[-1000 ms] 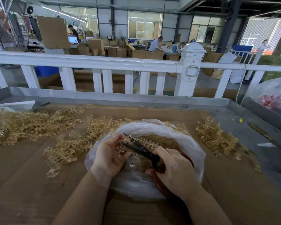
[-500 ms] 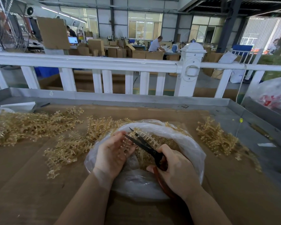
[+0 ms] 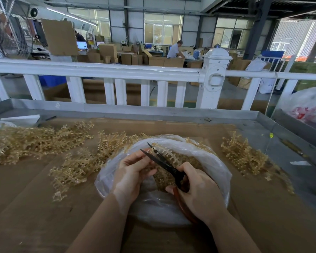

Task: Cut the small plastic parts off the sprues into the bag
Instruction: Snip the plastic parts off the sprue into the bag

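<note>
A clear plastic bag (image 3: pixel 215 161) lies open on the cardboard-covered table, with several small tan parts inside. My left hand (image 3: pixel 131 172) holds a tan sprue (image 3: pixel 167 152) over the bag's mouth. My right hand (image 3: pixel 199 190) grips black scissors (image 3: pixel 162 161) with red-brown handles. The blades stand parted at the sprue's near end, tips pointing up and left.
Heaps of tan sprues lie at the left (image 3: pixel 35 139), beside the bag (image 3: pixel 77 167) and at the right (image 3: pixel 244 156). A grey raised table edge (image 3: pixel 135 108) and a white fence (image 3: pixel 108 70) run along the far side. A filled plastic bag (image 3: pixel 310 106) sits at far right.
My left hand has turned and shifted the sprue a little. The scissors have moved up and away along it, with the blades still parted.
</note>
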`<state>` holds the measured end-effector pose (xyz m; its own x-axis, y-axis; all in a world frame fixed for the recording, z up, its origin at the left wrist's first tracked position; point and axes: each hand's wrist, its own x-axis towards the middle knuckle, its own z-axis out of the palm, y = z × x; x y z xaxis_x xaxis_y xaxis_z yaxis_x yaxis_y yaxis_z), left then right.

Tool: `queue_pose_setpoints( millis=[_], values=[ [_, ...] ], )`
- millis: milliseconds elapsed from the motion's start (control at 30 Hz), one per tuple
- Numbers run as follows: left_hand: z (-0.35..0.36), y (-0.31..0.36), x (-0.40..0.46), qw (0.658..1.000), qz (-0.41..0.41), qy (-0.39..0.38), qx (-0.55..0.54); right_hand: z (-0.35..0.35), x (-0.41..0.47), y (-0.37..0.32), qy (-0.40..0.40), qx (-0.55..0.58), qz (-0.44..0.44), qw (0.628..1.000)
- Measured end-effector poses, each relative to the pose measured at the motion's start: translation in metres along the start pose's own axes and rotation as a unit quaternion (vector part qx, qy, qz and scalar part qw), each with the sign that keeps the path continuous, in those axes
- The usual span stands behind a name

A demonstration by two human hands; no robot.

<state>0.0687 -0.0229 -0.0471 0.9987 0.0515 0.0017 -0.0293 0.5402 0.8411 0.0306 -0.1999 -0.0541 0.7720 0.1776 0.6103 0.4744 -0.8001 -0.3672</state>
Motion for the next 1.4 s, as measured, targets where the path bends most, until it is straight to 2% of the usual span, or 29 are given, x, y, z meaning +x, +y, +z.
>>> queue_pose_setpoints(
  millis=[233,467,633,767,1067,1400],
  values=[
    [0.003,-0.003,-0.002,0.995,0.038,0.027,0.083,-0.004,0.001,-0.002,-0.001,0.003,0.002,1.000],
    [0.010,-0.005,-0.007,0.986,0.027,0.039,0.157,-0.004,-0.001,-0.003,-0.010,-0.008,0.008,1.000],
    [0.006,-0.003,-0.011,0.969,0.114,0.050,0.213,-0.004,-0.001,-0.004,-0.021,-0.017,0.008,1.000],
    [0.006,-0.002,-0.013,0.973,0.125,0.038,0.193,-0.004,-0.001,-0.004,-0.023,-0.015,0.006,1.000],
    [0.006,-0.001,-0.009,0.980,0.084,0.020,0.177,-0.005,-0.002,-0.004,-0.025,-0.005,0.010,1.000],
    [0.012,0.002,-0.010,0.992,0.018,0.051,0.116,-0.004,-0.002,-0.003,-0.024,0.000,0.016,1.000]
  ],
)
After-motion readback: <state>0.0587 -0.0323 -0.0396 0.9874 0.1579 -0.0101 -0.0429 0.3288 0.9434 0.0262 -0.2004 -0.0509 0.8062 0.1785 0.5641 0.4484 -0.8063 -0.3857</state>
